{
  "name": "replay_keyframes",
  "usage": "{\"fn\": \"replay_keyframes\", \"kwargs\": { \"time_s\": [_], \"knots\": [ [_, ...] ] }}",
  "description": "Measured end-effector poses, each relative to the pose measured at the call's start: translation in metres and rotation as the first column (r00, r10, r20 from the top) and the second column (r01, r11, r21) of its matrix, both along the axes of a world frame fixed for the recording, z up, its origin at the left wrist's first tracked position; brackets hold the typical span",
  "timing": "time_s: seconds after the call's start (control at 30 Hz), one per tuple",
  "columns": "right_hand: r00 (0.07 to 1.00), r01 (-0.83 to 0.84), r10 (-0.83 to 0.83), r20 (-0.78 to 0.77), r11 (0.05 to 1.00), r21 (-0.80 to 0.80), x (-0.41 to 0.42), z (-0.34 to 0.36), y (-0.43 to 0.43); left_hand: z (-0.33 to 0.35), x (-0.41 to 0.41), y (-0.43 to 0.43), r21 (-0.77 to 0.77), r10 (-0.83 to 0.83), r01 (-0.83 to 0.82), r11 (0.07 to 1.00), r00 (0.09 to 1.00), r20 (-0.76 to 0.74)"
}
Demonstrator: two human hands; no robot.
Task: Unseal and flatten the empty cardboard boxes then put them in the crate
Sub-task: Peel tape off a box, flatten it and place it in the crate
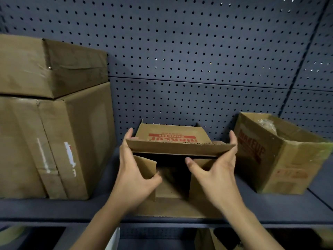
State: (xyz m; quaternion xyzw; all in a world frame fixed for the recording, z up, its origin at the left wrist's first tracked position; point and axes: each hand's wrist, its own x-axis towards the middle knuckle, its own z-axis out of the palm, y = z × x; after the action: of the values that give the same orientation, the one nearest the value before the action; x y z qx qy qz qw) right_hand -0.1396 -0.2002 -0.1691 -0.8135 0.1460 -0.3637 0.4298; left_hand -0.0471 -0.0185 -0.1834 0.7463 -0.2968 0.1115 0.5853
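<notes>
On the shelf [270, 210], among four boxes [54, 150], left hand [137, 177] and right hand [216, 174] grip the middle box [171, 134].

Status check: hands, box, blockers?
Left hand and right hand grip middle box, flaps open, unflattened, on shelf. Stacked boxes left, open box right, both apart.

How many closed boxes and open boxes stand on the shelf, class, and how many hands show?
Closed boxes: 2
Open boxes: 2
Hands: 2
Total: 6
</notes>
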Motion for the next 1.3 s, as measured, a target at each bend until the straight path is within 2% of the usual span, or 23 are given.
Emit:
{"fn": "replay_keyframes", "kwargs": {
  "time_s": [0.17,0.5,0.6,0.67,0.7,0.73,0.77,0.8,0.87,0.93,0.97,1.0,1.03,1.07,1.13,1.2,1.23,1.3],
  "knots": [
    [1.000,0.030,-0.031,-0.006,0.997,-0.077,0.006,-0.008,-0.005,0.000,0.000,0.010,0.028,-0.103,0.104,0.994,0.993,-0.062],
    [0.956,-0.270,0.254,-0.146,0.957,-0.109,-0.032,0.003,-0.033,-0.006,-0.005,0.043,0.040,-0.355,0.354,0.935,0.935,0.026],
    [0.910,-0.391,0.366,-0.194,0.914,-0.111,-0.044,0.003,-0.052,-0.006,0.018,0.046,0.199,-0.353,0.332,0.922,0.932,0.081],
    [0.855,-0.497,0.466,-0.225,0.862,-0.101,-0.049,0.003,-0.068,-0.010,0.037,0.052,0.261,-0.432,0.415,0.872,0.902,0.012],
    [0.831,-0.536,0.499,-0.244,0.837,-0.113,-0.047,0.002,-0.078,-0.012,0.048,0.054,0.214,-0.436,0.435,0.875,0.899,-0.043],
    [0.815,-0.559,0.515,-0.266,0.819,-0.126,-0.045,0.001,-0.089,-0.016,0.058,0.051,0.062,-0.449,0.459,0.887,0.885,-0.128],
    [0.798,-0.574,0.519,-0.307,0.809,-0.125,-0.042,0.003,-0.096,0.001,0.058,0.046,-0.059,-0.576,0.582,0.811,0.778,-0.251],
    [0.778,-0.587,0.520,-0.352,0.802,-0.113,-0.039,0.004,-0.102,0.011,0.053,0.042,0.002,-0.549,0.582,0.813,0.769,-0.328],
    [0.780,-0.578,0.512,-0.360,0.809,-0.103,-0.035,0.007,-0.106,0.017,0.053,0.047,0.144,-0.445,0.488,0.861,0.859,-0.252],
    [0.811,-0.548,0.539,-0.228,0.836,0.028,-0.036,0.011,-0.098,0.011,0.071,0.060,0.214,-0.412,0.446,0.869,0.892,-0.186],
    [0.826,-0.538,0.546,-0.138,0.838,0.094,-0.035,0.011,-0.092,0.012,0.077,0.058,0.315,-0.415,0.433,0.844,0.901,-0.127],
    [0.849,-0.514,0.525,-0.058,0.847,0.136,-0.033,0.012,-0.087,0.012,0.083,0.059,0.380,-0.398,0.369,0.848,0.918,-0.005],
    [0.877,-0.475,0.480,-0.018,0.873,0.110,-0.028,0.014,-0.082,0.018,0.076,0.058,0.365,-0.314,0.273,0.890,0.947,0.058],
    [0.906,-0.422,0.423,-0.008,0.905,0.055,-0.022,0.015,-0.078,0.019,0.069,0.055,0.279,-0.254,0.222,0.934,0.964,0.085],
    [0.928,-0.370,0.370,-0.051,0.929,-0.001,-0.007,0.021,-0.071,0.027,0.052,0.039,0.173,-0.107,0.077,0.982,0.980,0.166],
    [0.916,-0.391,0.393,-0.082,0.920,0.039,0.003,0.024,-0.067,0.030,0.045,0.030,0.212,-0.138,0.112,0.971,0.984,0.112],
    [0.909,-0.404,0.409,-0.083,0.912,0.072,0.007,0.024,-0.065,0.032,0.046,0.031,0.235,-0.193,0.184,0.954,0.981,0.015],
    [0.897,-0.425,0.434,-0.086,0.899,0.107,0.010,0.023,-0.061,0.033,0.048,0.037,0.161,-0.272,0.302,0.940,0.944,-0.186]
  ]
}}
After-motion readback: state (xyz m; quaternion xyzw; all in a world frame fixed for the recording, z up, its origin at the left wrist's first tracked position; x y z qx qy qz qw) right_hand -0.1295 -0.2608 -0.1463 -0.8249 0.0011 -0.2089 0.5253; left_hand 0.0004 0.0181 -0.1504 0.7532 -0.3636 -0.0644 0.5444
